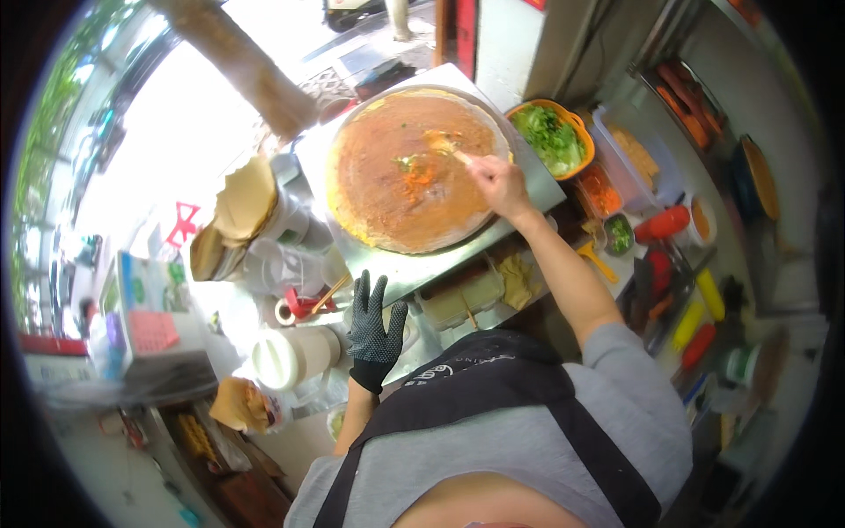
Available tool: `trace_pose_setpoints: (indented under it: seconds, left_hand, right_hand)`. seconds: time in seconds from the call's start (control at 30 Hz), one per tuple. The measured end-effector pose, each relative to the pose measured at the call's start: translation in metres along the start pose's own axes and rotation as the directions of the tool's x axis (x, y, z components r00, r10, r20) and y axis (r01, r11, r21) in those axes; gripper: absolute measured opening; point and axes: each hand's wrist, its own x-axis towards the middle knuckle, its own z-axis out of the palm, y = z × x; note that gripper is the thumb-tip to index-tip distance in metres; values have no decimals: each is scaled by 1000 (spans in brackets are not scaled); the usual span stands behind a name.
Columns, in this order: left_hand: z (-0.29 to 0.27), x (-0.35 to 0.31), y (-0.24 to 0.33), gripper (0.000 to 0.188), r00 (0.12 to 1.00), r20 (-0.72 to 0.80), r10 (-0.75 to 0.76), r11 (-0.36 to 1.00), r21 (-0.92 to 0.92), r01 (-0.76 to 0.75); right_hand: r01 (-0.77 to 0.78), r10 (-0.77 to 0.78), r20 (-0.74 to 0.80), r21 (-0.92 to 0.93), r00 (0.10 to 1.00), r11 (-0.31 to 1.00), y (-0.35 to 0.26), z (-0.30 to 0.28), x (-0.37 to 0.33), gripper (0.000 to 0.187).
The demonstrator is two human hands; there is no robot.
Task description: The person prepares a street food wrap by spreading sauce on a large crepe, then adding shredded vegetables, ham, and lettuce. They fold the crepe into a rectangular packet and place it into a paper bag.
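Partly hidden inside the right hand (500,183), a slim tool (461,157) shows only as a short pale length, its tip hard to make out against the sauce; the left forearm (356,414) slips behind a black apron (475,374), and the street beyond is washed out by glare. Broad, round and thin, a crepe (387,145) covers most of a round griddle set in a square metal top (539,183), its face coated in reddish-brown sauce, yellow showing along its left edge, with orange bits and green flecks scattered near the middle. The bare right fingers pinch the tool over the crepe's right side, most of the round lying to their left. Well below it, beside the near edge of the metal top, the left hand (377,330), in a dark dotted glove, holds its fingers spread and apart from the crepe. Lettuce (547,138) fills an orange bowl (584,134) at right.
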Motion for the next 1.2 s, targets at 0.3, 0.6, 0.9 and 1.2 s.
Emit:
trace_pose_setpoints:
  seconds: [0.3, 0.6, 0.9, 1.2]
  left_hand:
    - [3, 33, 25, 49, 988, 90, 123, 992, -10, -123]
    - [60, 41, 75, 47, 952, 233, 198, 979, -93, -180]
    - [155, 92, 236, 45, 752, 543, 373, 876, -474, -91]
    - [338, 195, 443, 48, 255, 624, 739, 454, -740, 496]
  right_hand:
    - [-137, 145, -380, 49, 914, 989, 43, -32, -49, 23]
    - [-664, 674, -540, 256, 504, 702, 213, -146, -147, 47]
    - [-950, 515, -827, -71, 227, 304, 264, -206, -342, 45]
    - [-995, 911, -401, -4, 94, 101, 301, -249, -347, 43]
